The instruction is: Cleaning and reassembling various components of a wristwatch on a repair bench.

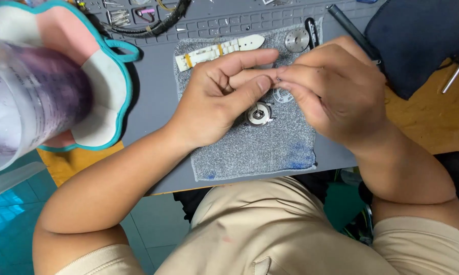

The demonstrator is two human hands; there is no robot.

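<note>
Both hands, left (pixel 216 97) and right (pixel 331 86), meet fingertips just above the watch case (pixel 258 114), pinching something too small to tell.

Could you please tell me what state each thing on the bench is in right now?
Left hand: fingertips pinched against the right hand's; what they hold is hidden.
Right hand: fingertips meeting the left's.
Watch case: lying on the cloth, strap off.
White strap: detached, lying flat.
Round metal disc: lying apart from the case.
Grey cloth: spread flat, blue-stained.
</note>
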